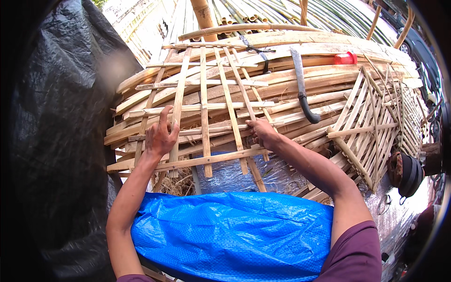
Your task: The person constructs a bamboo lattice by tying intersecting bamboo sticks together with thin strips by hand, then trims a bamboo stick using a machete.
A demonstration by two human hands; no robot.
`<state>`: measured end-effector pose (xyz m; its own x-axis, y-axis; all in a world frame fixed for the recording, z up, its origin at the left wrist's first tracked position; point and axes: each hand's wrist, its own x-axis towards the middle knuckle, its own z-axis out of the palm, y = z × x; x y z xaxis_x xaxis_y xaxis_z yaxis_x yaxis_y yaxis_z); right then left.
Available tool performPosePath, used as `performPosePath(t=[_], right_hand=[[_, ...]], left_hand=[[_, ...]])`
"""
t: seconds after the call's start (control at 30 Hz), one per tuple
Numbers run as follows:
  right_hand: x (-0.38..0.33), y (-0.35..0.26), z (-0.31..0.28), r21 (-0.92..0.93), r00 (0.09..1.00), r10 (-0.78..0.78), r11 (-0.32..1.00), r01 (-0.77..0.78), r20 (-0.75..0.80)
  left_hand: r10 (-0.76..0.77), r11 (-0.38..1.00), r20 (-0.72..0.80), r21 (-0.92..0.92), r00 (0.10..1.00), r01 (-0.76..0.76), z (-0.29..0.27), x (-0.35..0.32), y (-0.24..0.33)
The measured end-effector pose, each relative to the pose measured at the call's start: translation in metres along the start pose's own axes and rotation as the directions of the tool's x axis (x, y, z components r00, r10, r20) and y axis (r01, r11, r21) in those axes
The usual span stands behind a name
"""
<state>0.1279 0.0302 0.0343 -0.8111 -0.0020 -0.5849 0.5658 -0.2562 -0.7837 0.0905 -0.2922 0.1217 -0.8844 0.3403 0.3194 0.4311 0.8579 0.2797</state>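
Note:
A lattice of thin split-bamboo slats (204,103) lies in front of me, its strips crossing in an open grid. On its left side my left hand (161,136) rests by an upright slat, index finger and thumb apart, the other fingers partly hidden. My right hand (264,133) is closed at the lower end of a slanted bamboo slat (242,91), toward the lattice's right edge. A long crosspiece (188,162) with small dark fastening spots runs along the near edge. Blue tarp sheeting (230,230) covers my lap.
Behind the lattice lies a stack of split bamboo (319,75), bearing a machete (299,75) with a black hooked handle and a red plastic cup-like piece (346,58). Another slatted panel (361,127) leans at right. Black sheeting (70,117) hangs at left; green poles (263,11) lie beyond.

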Motion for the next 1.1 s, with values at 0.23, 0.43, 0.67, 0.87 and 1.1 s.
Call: performPosePath(t=[0.23,0.43,0.67,0.87,1.1], right_hand=[[0.002,0.006,-0.002,-0.023,0.998,0.023,0.999,-0.024,-0.058],[0.001,-0.004,0.001,-0.283,0.982,-0.081,0.959,0.030,-0.172],[0.003,-0.008,-0.009,-0.019,0.999,0.036,0.999,-0.035,0.027],[0.002,-0.009,-0.006,-0.051,0.999,0.047,0.998,-0.045,0.021],[0.006,-0.006,-0.009,-0.233,0.995,-0.053,0.972,0.032,-0.087]], left_hand=[[0.023,0.999,0.027,0.030,0.999,-0.024,0.000,0.000,0.001],[0.008,1.000,0.016,-0.020,1.000,-0.008,0.003,0.000,0.000],[0.012,1.000,-0.002,0.004,1.000,-0.012,0.005,0.001,-0.004],[-0.037,0.999,0.062,-0.001,0.997,0.037,0.005,0.001,-0.003],[0.030,1.000,0.025,-0.004,0.999,-0.029,0.013,0.002,0.001]])
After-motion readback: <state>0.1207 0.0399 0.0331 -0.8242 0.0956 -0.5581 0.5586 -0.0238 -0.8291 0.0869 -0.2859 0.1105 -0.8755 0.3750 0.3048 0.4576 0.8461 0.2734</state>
